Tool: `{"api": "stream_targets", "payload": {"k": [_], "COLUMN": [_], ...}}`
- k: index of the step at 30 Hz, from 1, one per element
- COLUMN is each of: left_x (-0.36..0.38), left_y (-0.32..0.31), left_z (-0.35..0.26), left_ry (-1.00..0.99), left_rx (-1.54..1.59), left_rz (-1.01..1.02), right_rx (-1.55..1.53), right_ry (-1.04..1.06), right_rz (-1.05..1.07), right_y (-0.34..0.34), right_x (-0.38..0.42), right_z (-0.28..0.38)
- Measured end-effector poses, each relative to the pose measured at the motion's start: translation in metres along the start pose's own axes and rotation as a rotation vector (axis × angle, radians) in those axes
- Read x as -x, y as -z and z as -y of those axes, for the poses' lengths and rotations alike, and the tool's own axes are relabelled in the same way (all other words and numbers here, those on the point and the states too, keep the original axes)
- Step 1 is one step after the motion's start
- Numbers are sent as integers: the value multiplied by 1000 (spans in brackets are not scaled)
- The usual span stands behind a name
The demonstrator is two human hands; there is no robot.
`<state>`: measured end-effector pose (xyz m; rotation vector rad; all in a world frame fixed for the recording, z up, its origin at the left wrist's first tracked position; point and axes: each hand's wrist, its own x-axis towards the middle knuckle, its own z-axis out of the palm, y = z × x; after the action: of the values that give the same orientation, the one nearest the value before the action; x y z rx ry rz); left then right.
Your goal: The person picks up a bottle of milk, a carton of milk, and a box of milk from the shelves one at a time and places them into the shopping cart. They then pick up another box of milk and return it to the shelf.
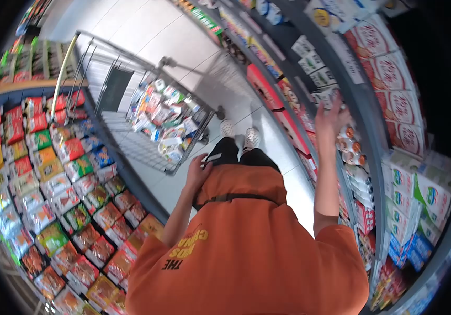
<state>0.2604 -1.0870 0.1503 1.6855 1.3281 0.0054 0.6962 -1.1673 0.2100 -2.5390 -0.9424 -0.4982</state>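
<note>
My right hand [331, 116] reaches into the shelf on the right, its fingers apart and slightly blurred. Its fingertips are right at the nearest of several small white-and-dark boxes [322, 77] standing in a row. Beside the wrist, round orange-and-white items [349, 146] sit on the same shelf. Low by my left thigh, my left hand [199, 171] has its fingers curled in. A small pale strip [214, 157] shows at its fingertips, and I cannot tell what it is.
A wire shopping cart [172, 169] stands ahead to the left, holding a heap of mixed packages [165, 118]. Left of it, a wide display [0, 92] carries rows of bagged food. Red-and-white cartons [388, 76] and green-and-white boxes [432, 194] fill shelving at the right.
</note>
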Motion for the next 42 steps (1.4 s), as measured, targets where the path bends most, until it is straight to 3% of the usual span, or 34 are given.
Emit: {"api": "stream_targets", "payload": {"k": [4,16,19,24,27,29,33,34,37,42], "left_x": [-4,9,-1,-48,-108,-151,-219,-219,-233,-242], "left_y": [1,4,7,45,83,116,151,159,161,165], "left_z": [4,34,39,52,120,170,289,280,281,267], "left_ry": [29,140,76,85,62,295,712,696,620,650], "left_rx": [16,20,69,59,-12,-26,254,384,579,1006], "left_rz": [15,-20,-72,-445,-758,-811,-652,-568,-609,-513], "right_rx": [-200,-495,-461,-408,-353,-326,-364,-350,-315,-286], "right_ry": [136,182,150,59,10,-3,-23,-21,-22,-19], "right_rz": [-84,219,239,247,253,285,327,343,383,415], "right_y": [36,37,37,44,44,49,54,55,61,66], "right_x": [10,66,72,89,104,114,124,123,126,126], "right_z": [22,62,59,60,64,74,103,109,123,134]}}
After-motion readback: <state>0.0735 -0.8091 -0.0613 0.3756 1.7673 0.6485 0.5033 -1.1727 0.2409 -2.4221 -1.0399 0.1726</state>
